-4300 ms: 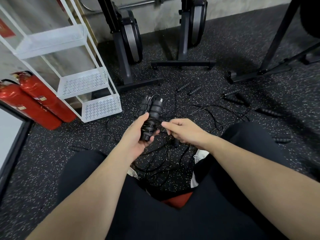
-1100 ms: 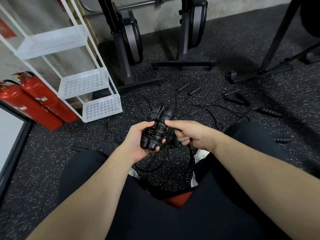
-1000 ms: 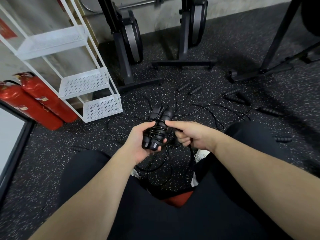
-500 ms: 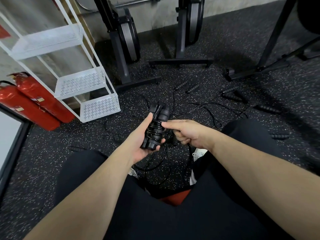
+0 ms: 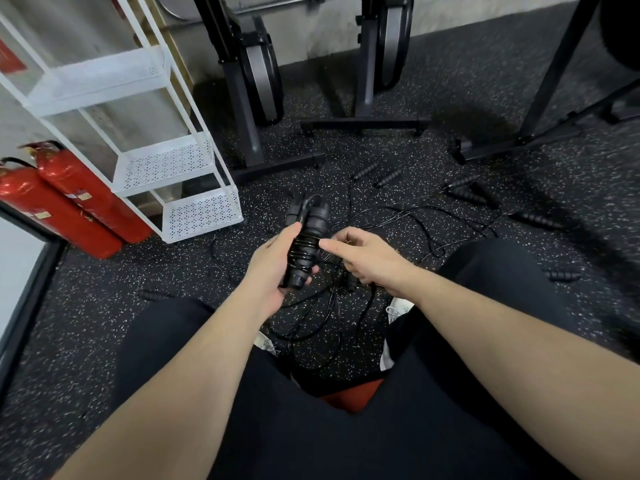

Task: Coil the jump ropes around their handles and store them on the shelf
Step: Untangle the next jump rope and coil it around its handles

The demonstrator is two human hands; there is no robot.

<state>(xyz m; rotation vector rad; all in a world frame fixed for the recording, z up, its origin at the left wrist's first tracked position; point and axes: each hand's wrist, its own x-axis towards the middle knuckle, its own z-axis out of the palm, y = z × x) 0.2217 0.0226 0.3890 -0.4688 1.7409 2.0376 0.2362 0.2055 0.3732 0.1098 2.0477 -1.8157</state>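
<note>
here the left hand (image 5: 273,268) grips the paired black ribbed jump-rope handles (image 5: 306,242) upright above the floor, seemingly steadying them so the right hand (image 5: 367,259), fingers curled, forefinger touching the coils, can finish winding.

under me is the floor (image 5: 433,161), black rubber flecked with pale specks. loose jump ropes (image 5: 408,223) sprawl across it in front of my knees, thin black cords tangled together, their ribbed black handles (image 5: 465,195) scattered well apart, some far out to my right, one (image 5: 152,294) near my left knee. a white wire shelf (image 5: 202,214) stands on the floor to my left, its perforated trays stepped one above another. two red fire extinguishers (image 5: 74,206) rest on the floor just beside it, leaning toward the wall. black machine stands (image 5: 363,124) plant their feet on the floor further ahead.
</note>
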